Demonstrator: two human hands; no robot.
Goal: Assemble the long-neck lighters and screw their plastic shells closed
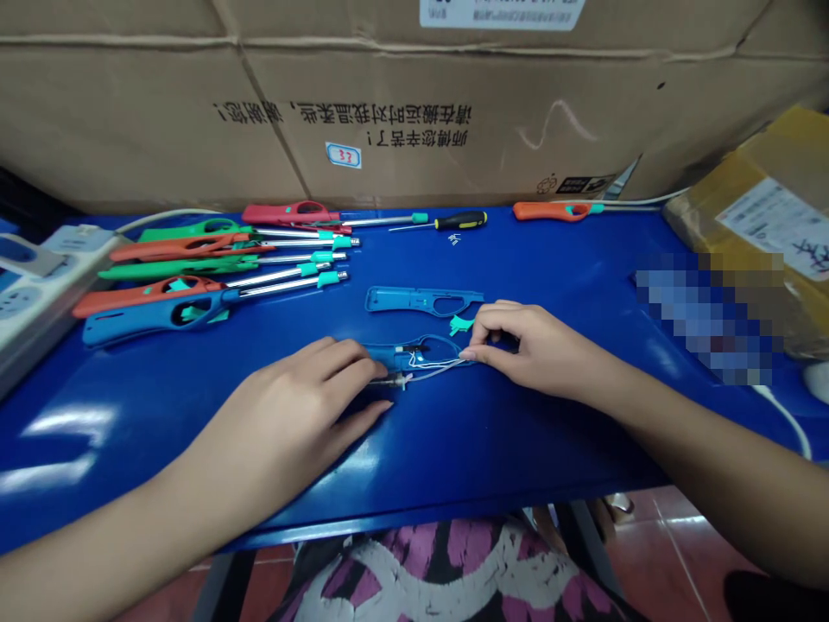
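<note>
A blue lighter shell half (446, 343) lies on the table with a black part, thin white wires (427, 361) and a pale tube (433, 373) at it. My left hand (314, 389) curls over its left end. Between its index finger and thumb a fuel tank's valve end (396, 380) sticks out; the rest is hidden under the palm. At the right end, my right hand (524, 341) pinches the wires and tube between thumb and index finger. Just beyond lies the matching blue shell half (405, 301). A green piece (460, 325) touches the right fingers.
Several long-nosed lighters (161, 315) lie at the left, beside a white power strip (61, 285). Behind are a red lighter (285, 213), a screwdriver (461, 221), small white bits (454, 238) and an orange lighter (557, 210). Cardboard (401, 86) walls the back; a taped box (744, 199) stands right.
</note>
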